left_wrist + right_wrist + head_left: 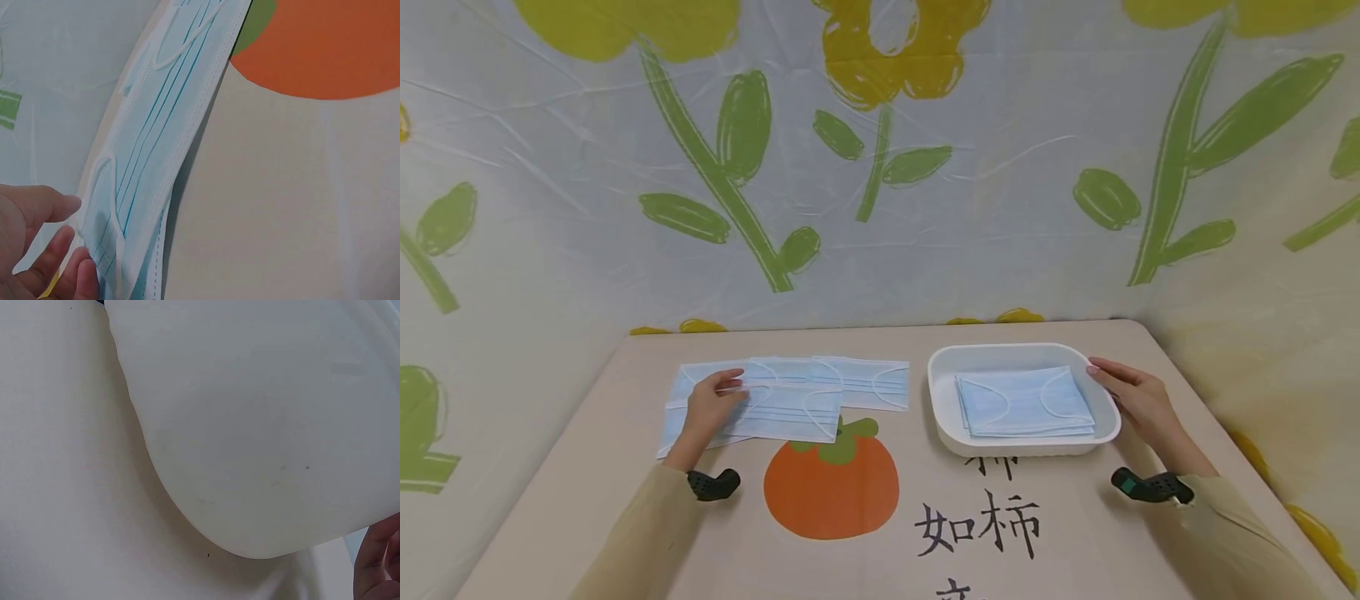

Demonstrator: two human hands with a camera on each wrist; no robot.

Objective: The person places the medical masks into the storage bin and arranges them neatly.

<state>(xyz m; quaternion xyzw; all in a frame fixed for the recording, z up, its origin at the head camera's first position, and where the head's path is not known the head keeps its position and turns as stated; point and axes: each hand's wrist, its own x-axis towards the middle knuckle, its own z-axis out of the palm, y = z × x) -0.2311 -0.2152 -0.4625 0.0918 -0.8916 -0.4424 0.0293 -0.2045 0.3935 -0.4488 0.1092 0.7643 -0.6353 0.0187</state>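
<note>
Several pale blue face masks (790,414) with white ear loops lie overlapping on the left half of the table. Over their left end is my left hand (711,410), thumb and fingers apart at a mask's edge. The left wrist view shows those fingertips (72,209) beside the end of the top face mask (147,137); whether they touch it is hard to tell. My right hand (1138,404) grips the right rim of a white plastic tray (936,400). Inside the tray lies a stack of face masks (1026,404). In the right wrist view, the outside of the tray (262,437) hides much of that hand.
The pale table (760,567) carries a printed orange persimmon (831,487) and black written characters (977,525). A flower-printed white sheet (1000,208) hangs behind the table and at both sides.
</note>
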